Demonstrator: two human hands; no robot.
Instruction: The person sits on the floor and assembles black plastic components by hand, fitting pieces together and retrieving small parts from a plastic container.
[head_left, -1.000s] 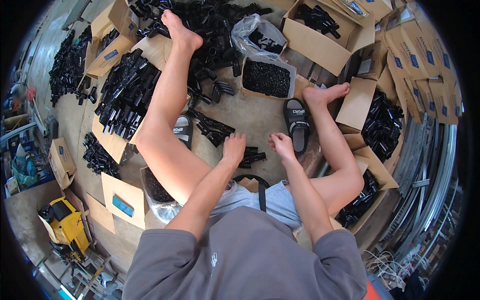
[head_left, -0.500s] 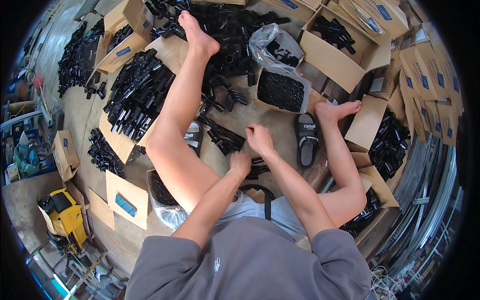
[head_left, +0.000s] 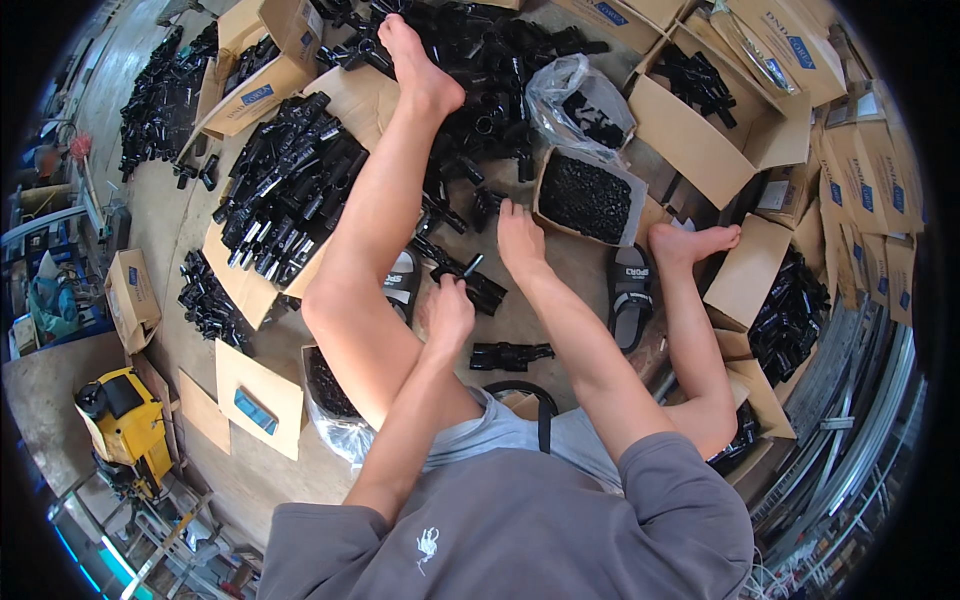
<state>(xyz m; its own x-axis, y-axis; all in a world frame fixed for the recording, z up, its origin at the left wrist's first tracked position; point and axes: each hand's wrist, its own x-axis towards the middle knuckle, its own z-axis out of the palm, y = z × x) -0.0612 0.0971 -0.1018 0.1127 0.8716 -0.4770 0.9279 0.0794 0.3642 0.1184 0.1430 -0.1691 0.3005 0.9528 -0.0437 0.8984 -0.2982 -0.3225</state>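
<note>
My left hand (head_left: 448, 312) is closed beside a small cluster of black tubular parts (head_left: 484, 294) on the floor between my legs. A thin, shiny rod-like piece (head_left: 473, 265) shows at its fingertips; whether it is gripped is unclear. Farther forward, my right hand (head_left: 521, 240) has its fingers closed at the edge of a black tubular part (head_left: 487, 207), seemingly gripping it. Nearer to me, another row of black parts (head_left: 511, 356) lies on the floor. A lined carton of small black pieces (head_left: 628, 225) stands just right of my right hand.
A large heap of black parts (head_left: 490, 95) lies ahead, another pile (head_left: 290, 180) left of my left leg. Black slippers (head_left: 629, 300) flank the work area. Open cartons (head_left: 690, 145) and a clear plastic bag (head_left: 560, 90) stand ahead; metal profiles (head_left: 850, 430) lie right.
My hands have moved apart: the right reached forward to the black parts, the left shifted left. A row of black parts near me is now uncovered. The view has shifted slightly.
</note>
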